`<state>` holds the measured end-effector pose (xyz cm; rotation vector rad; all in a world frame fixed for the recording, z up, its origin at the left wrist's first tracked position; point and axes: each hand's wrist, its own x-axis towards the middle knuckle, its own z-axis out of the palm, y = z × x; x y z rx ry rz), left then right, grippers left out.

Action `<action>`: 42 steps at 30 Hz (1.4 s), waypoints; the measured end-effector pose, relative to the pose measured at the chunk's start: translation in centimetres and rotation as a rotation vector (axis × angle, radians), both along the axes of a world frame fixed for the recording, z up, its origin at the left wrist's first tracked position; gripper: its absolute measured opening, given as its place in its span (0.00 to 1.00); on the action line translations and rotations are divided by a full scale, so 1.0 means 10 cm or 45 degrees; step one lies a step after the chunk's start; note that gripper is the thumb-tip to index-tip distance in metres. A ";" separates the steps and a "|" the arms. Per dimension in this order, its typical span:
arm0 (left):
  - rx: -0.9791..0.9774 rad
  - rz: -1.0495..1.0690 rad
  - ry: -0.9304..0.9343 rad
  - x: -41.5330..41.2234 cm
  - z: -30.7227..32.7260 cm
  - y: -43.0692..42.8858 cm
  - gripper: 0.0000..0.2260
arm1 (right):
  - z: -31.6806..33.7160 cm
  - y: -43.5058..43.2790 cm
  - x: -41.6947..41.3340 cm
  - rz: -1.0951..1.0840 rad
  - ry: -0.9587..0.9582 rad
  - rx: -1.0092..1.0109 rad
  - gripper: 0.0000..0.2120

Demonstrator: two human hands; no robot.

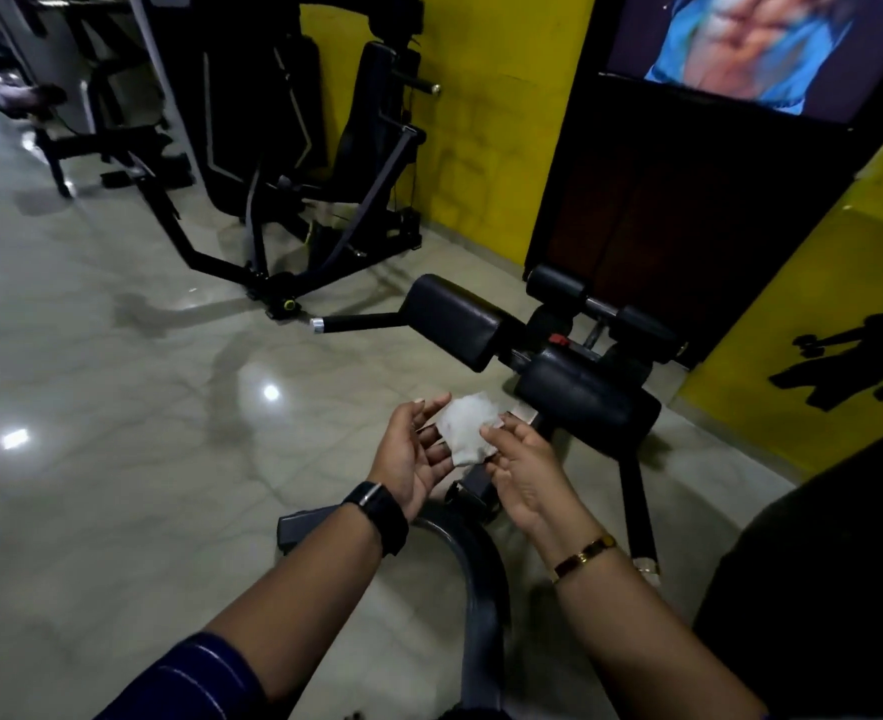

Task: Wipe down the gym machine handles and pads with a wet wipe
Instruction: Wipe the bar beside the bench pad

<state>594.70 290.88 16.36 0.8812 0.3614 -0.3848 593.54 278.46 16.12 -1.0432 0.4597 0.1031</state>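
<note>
Nearest the camera, two bare forearms reach forward, the left wearing a black wristwatch point(379, 514) and the right a thin gold bracelet point(584, 556). Beneath them curves the dark grey metal frame tube point(475, 569) of a low machine that stands on the glossy pale tiled floor point(117, 459).

Just beyond, the crumpled white wet wipe point(468, 426) is held in the air between both hands, just short of the machine and touching no pad or handle. The left hand point(413, 454) lies palm up with a loose grip: its fingers are nearly straight under the wipe's left edge and its thumb is raised by the top corner, cradling rather than clamping. The right hand point(522, 475) has a closed grip, thumb and forefinger pinching the wipe's right edge.

Past the wipe sits a long black padded cushion point(590, 402). Behind it is a black rectangular padded block point(455, 319), on an arm that ends in a black bar handle with a chrome cap point(356, 322). Farther back are two black foam rollers point(556, 283) on a steel axle. Well beyond stands a larger black seated machine point(335, 148) against the yellow wall point(481, 122).

The wipe looks as if it is being spread or folded ready for use, so no wiping is under way here. The light is dim and no damp streaks can be made out on the pads, so which surfaces are done cannot be told. On what shows, the cushion, block, rollers and handle all remain, with the near cushion the likeliest start.
</note>
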 end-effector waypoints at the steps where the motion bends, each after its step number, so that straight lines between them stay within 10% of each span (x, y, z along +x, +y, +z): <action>1: -0.005 -0.025 0.008 0.08 -0.02 0.09 0.15 | -0.01 0.10 0.05 -0.034 0.000 0.000 0.12; 21: -0.049 -0.349 0.101 1.23 -0.09 -0.12 0.13 | -0.10 -0.16 0.83 -0.358 0.111 0.248 0.10; 42: 0.698 -1.309 -0.672 1.66 -0.34 -2.14 0.14 | -0.43 -1.60 0.74 -1.065 0.097 0.094 0.11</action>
